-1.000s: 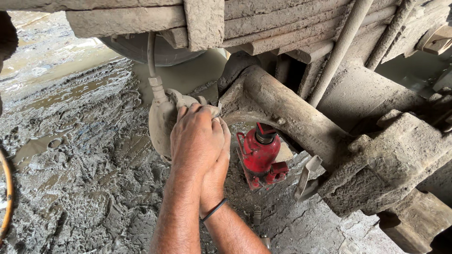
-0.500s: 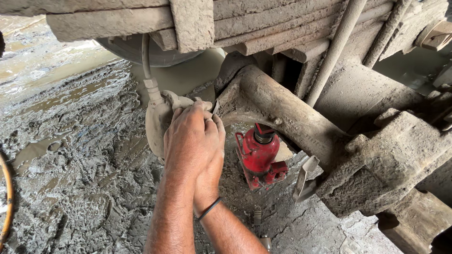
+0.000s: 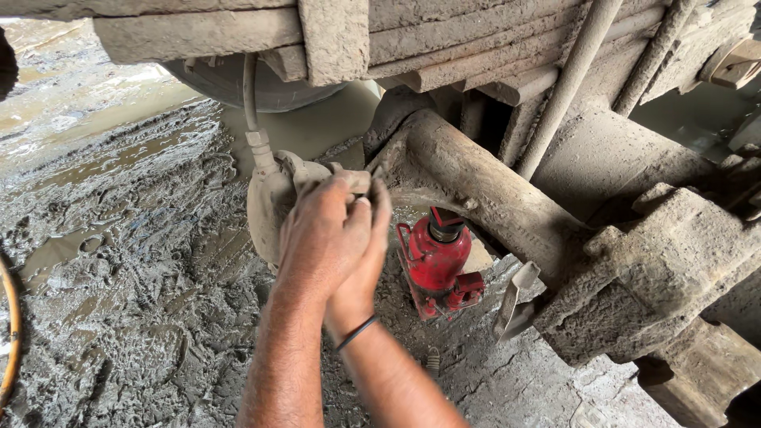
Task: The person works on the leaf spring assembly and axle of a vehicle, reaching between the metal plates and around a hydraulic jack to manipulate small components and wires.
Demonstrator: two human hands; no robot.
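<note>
Both hands have crept a little up and rightward along the brake chamber [image 3: 269, 202] since the earlier frames, so that the fingers now gather at its top bracket rather than spreading over its face. Largest in view is the mud-caked axle beam [image 3: 483, 186], running diagonally under the vehicle's frame rails [image 3: 444, 36], and everything else is best placed against it. Left of the axle beam hangs the grey, rounded brake chamber, with a hose [image 3: 250, 95] dropping into its fitting from above. Just below the axle beam stands a red bottle jack [image 3: 434, 261] on cracked, wet mud [image 3: 119, 261], its top pressed up toward the beam. Left of the jack, the left hand [image 3: 321, 242] lies over the chamber's upper right corner, fingers curled on the bracket; the right hand [image 3: 366, 257], with a dark band at the wrist, is tucked beneath and beside it, fingertips pinched at the same spot. Whether either hand clasps a small part or only the bracket edge I cannot tell. By my judgement the work is mid-course: the jack is set and bearing, the chamber remains mounted with its hose attached, and whatever is being fastened or freed there is not finished.
</note>
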